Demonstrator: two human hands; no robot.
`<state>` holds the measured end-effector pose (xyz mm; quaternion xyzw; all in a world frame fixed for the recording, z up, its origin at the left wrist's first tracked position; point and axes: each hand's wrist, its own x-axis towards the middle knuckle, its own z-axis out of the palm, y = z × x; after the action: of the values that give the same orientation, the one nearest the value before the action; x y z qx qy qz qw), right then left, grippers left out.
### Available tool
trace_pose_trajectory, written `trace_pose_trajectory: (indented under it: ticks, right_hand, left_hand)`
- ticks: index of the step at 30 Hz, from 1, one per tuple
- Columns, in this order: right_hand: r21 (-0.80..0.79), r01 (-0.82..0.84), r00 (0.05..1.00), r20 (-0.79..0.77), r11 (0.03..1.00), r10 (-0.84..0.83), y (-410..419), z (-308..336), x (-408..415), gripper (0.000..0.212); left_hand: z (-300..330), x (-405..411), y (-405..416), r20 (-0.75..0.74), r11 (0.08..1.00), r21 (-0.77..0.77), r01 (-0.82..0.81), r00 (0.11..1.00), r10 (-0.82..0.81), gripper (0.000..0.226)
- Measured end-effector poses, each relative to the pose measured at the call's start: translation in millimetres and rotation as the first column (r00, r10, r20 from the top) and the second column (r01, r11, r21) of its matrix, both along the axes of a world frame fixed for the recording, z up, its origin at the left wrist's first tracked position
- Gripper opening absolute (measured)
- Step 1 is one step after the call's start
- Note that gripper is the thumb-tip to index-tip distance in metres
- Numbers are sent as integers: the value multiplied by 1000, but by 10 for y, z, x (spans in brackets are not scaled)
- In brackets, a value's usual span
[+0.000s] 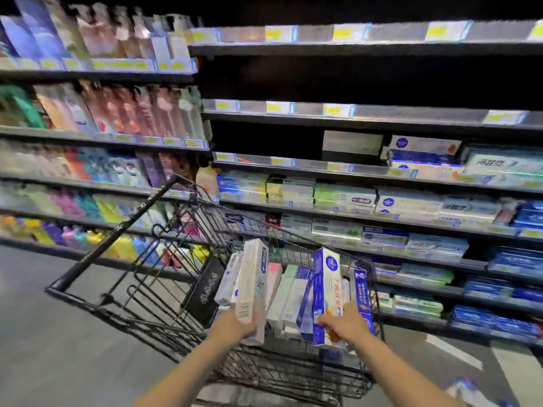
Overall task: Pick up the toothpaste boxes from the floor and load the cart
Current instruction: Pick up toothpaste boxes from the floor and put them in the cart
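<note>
Toothpaste boxes [289,295] standing on end, leaning together, over black wire cart [164,312] basket. Left hand [239,326] gripping bottom of white box [252,289], fingers curling under it. Right hand [345,321] gripping lower end of blue-and-white box [326,292], fingers wrapping its face. Both boxes rising above pile between them. Cart sitting on grey floor [58,348], handle pointing left. Shelves [382,207] behind carrying stacked boxes, blurring at left.

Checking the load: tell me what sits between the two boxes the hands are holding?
In the head view, several upright toothpaste boxes stand in the cart between the white box and blue-and-white box.
</note>
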<state>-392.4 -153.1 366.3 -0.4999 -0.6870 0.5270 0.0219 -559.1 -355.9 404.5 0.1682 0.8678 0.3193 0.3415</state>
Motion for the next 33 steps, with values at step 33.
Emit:
trace_pose_trajectory:
  ticks: [33]
  right_hand:
    - [-118, 0, 891, 450, 993, 54, -494, -1416, -3421, 58]
  left_hand:
    - [-1631, -2883, 519, 140, 966, -250, 71, 989, -37, 50]
